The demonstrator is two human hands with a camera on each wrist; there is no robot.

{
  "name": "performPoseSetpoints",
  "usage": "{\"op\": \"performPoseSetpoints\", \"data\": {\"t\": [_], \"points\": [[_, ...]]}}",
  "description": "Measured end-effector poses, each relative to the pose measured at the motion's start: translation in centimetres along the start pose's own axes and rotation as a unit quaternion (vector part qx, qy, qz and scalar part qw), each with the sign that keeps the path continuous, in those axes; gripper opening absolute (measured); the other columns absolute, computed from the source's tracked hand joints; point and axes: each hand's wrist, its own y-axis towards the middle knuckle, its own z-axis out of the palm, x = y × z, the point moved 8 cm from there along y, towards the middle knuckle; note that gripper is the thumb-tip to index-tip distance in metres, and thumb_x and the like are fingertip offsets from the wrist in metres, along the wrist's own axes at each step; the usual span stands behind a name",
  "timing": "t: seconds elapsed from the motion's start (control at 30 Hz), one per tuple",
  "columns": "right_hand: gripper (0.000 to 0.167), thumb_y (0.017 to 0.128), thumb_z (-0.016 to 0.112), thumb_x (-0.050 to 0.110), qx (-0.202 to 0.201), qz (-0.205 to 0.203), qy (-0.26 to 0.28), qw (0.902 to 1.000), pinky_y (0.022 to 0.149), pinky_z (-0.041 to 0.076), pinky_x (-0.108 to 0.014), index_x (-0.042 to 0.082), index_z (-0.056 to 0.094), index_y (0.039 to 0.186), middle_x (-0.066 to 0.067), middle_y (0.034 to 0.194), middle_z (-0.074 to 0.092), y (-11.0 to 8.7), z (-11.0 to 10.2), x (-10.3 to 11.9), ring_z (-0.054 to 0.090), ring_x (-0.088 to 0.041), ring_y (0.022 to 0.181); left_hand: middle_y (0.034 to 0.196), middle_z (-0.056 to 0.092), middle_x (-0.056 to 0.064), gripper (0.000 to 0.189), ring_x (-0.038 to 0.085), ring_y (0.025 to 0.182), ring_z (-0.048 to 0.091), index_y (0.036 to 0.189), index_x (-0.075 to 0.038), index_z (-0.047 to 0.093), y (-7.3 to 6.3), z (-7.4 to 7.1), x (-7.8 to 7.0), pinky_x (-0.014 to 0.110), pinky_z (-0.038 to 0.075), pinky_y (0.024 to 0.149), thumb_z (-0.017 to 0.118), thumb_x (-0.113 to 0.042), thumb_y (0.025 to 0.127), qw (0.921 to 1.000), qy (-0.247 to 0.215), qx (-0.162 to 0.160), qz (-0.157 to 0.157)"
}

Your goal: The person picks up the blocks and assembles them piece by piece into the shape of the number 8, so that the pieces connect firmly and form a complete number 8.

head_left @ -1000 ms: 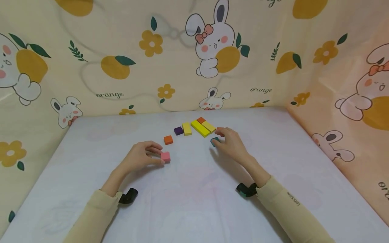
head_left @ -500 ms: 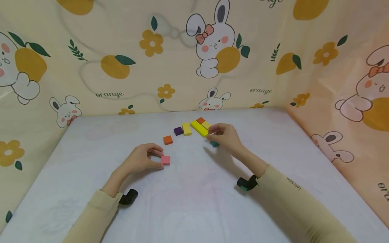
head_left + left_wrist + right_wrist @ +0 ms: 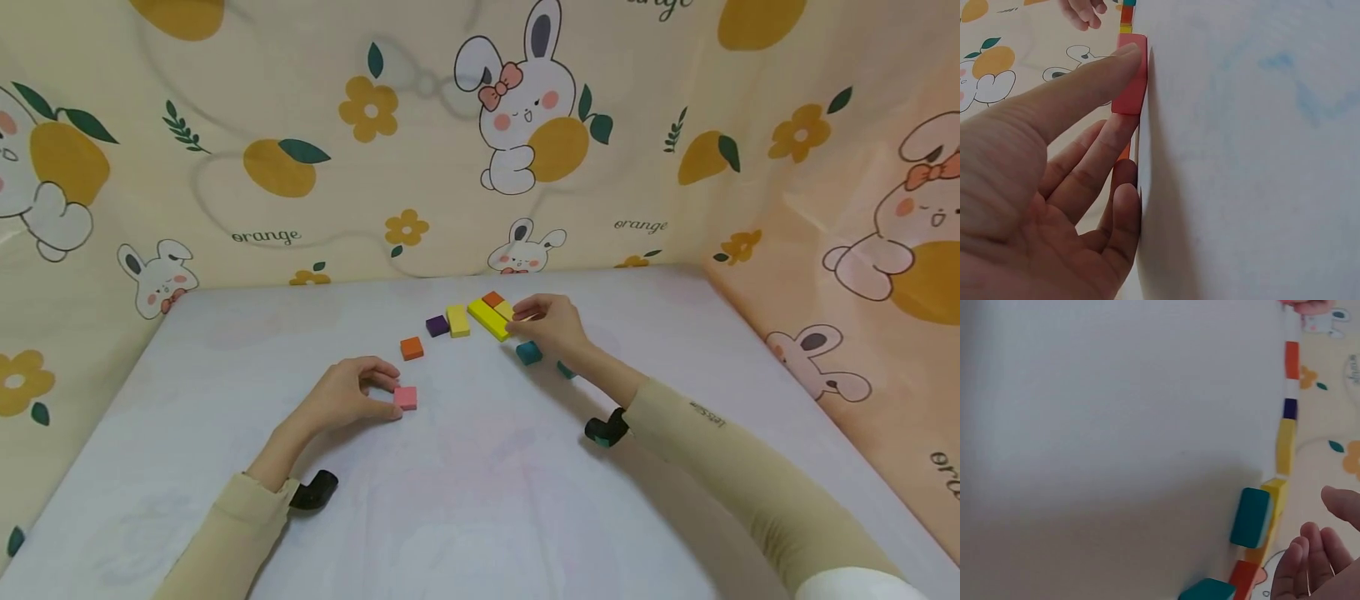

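My left hand (image 3: pixel 341 396) pinches a small pink block (image 3: pixel 406 398) on the table, the thumb on its near side; the left wrist view also shows the thumb across the pink block (image 3: pixel 1130 81). My right hand (image 3: pixel 553 323) hovers over the right end of the yellow blocks, thumb and fingers apart. Nothing lies between them in the right wrist view, where the right hand (image 3: pixel 1325 559) is partly cut off. Just below it is a teal block (image 3: pixel 528 352); a second teal block (image 3: pixel 566 369) shows partly under the wrist. A red-orange block (image 3: pixel 1244 578) appears between them in the right wrist view.
Further back, an orange block (image 3: pixel 412 348), a purple block (image 3: pixel 437 326) and a pale yellow block (image 3: pixel 458 321) form a curve. Beside them lies a long yellow block (image 3: pixel 488 319) with an orange block (image 3: pixel 492 298) behind. A patterned cloth wall (image 3: pixel 330 242) bounds the white table (image 3: pixel 465 500).
The right hand has left the nearer teal block and shifted up and slightly left, uncovering it and part of another teal one. The left hand stays at the pink block, which sits slightly nearer.
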Motion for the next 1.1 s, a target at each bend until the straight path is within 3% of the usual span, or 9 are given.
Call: {"op": "performPoseSetpoints", "data": {"t": [0.13, 0.4, 0.77, 1.1], "points": [[0.031, 0.081, 0.082, 0.015, 0.001, -0.006, 0.002, 1.0000, 0.078, 0.052, -0.033, 0.004, 0.069, 0.108, -0.006, 0.098, 0.069, 0.4, 0.6, -0.3, 0.062, -0.023, 0.089, 0.100, 0.070, -0.007, 0.054, 0.019, 0.101, 0.057, 0.116, -0.012, 0.065, 0.0, 0.0, 0.1, 0.043, 0.043, 0.091, 0.090, -0.029, 0.071, 1.0000, -0.001, 0.000, 0.001], [0.031, 0.079, 0.084, 0.011, -0.011, -0.006, -0.006, 0.9999, 0.088, 0.049, -0.035, 0.003, 0.069, 0.105, -0.007, 0.096, 0.070, 0.7, 1.6, -1.1, 0.063, -0.023, 0.091, 0.100, 0.070, -0.007, 0.053, 0.020, 0.102, 0.056, 0.116, -0.013, 0.065, 0.2, 0.1, 0.4, 0.044, 0.042, 0.092, 0.090, -0.029, 0.072, 1.0000, -0.005, 0.003, -0.006], [0.037, 0.077, 0.086, 0.011, -0.026, 0.000, -0.034, 0.9991, 0.088, 0.049, -0.034, 0.004, 0.065, 0.108, -0.008, 0.100, 0.067, 1.1, 2.1, -1.1, 0.059, -0.025, 0.091, 0.100, 0.070, -0.007, 0.054, 0.020, 0.105, 0.057, 0.116, -0.013, 0.065, 0.1, -0.1, 0.3, 0.046, 0.041, 0.096, 0.090, -0.029, 0.072, 0.9999, -0.009, 0.007, -0.005], [0.040, 0.074, 0.088, 0.012, -0.031, -0.006, -0.059, 0.9978, 0.085, 0.048, -0.033, 0.004, 0.065, 0.105, -0.008, 0.097, 0.066, 1.5, 2.5, -1.2, 0.058, -0.024, 0.090, 0.101, 0.070, -0.007, 0.053, 0.019, 0.101, 0.057, 0.117, -0.012, 0.065, 0.1, -0.1, 0.4, 0.043, 0.043, 0.091, 0.089, -0.029, 0.072, 0.9999, -0.011, 0.007, -0.005]]}}
